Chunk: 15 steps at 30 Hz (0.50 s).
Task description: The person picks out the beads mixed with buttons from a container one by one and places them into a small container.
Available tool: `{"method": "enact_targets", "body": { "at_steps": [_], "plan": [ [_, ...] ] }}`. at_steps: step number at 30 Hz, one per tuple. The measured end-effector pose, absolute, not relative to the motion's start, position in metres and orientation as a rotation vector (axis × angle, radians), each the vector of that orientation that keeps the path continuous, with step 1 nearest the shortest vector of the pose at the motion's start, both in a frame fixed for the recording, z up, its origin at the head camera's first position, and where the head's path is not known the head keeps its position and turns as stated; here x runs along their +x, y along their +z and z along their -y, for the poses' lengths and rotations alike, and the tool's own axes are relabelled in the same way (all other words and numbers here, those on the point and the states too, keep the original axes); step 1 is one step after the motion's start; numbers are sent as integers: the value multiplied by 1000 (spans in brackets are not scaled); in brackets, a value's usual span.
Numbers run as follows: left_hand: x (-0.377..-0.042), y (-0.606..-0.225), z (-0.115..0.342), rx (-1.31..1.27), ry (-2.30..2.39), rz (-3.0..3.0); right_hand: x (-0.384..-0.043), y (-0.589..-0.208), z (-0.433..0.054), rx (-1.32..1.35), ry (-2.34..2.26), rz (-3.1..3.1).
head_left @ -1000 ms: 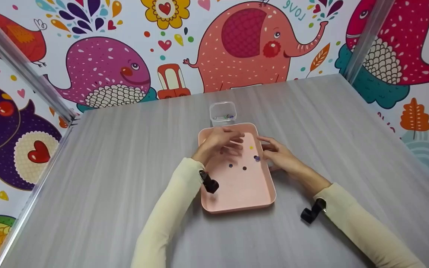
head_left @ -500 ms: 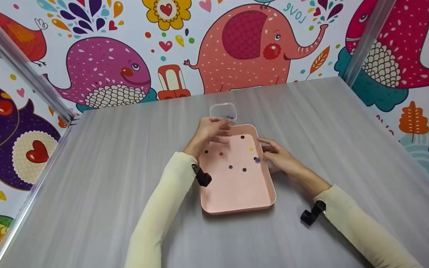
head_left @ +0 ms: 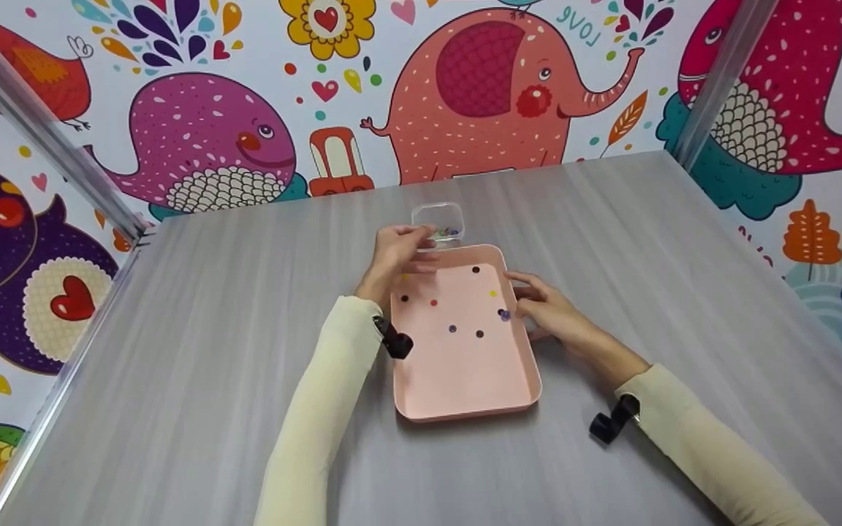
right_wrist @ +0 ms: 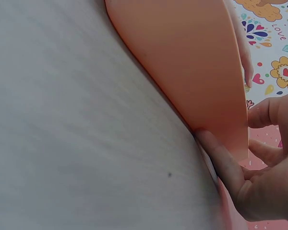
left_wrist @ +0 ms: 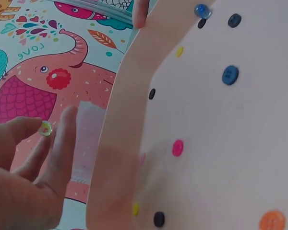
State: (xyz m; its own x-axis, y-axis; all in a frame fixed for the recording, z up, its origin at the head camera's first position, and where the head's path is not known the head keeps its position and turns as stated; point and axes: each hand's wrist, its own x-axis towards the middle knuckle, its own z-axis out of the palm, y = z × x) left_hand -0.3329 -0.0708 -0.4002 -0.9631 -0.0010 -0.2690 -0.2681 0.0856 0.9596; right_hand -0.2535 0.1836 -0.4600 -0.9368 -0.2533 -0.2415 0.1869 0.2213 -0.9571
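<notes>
My left hand hovers over the far left corner of the pink tray, near the clear plastic box. Between thumb and finger it pinches a small see-through yellow-green bead. My right hand holds the tray's right side, with fingers at the rim and one at the bottom edge of the outer wall. In the tray lie several loose buttons, among them a blue button, a pink button and an orange button. A shiny blue bead lies near the right wall.
Behind the tray the clear box contains several small coloured beads. The grey wood-grain table surrounds both. Printed cartoon panels rise along the back and sides, with metal posts at the corners.
My left hand has moved from above the tray to the far left corner beside the clear box, uncovering buttons beneath. The right hand has stayed at the tray's side.
</notes>
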Motion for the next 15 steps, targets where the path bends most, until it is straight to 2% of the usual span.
{"method": "enact_targets", "body": {
  "at_steps": [15],
  "plan": [
    [-338,-409,72,-387,2079,-2135,-254,-461,-184,-75,-1765,-2150]
  ]
}}
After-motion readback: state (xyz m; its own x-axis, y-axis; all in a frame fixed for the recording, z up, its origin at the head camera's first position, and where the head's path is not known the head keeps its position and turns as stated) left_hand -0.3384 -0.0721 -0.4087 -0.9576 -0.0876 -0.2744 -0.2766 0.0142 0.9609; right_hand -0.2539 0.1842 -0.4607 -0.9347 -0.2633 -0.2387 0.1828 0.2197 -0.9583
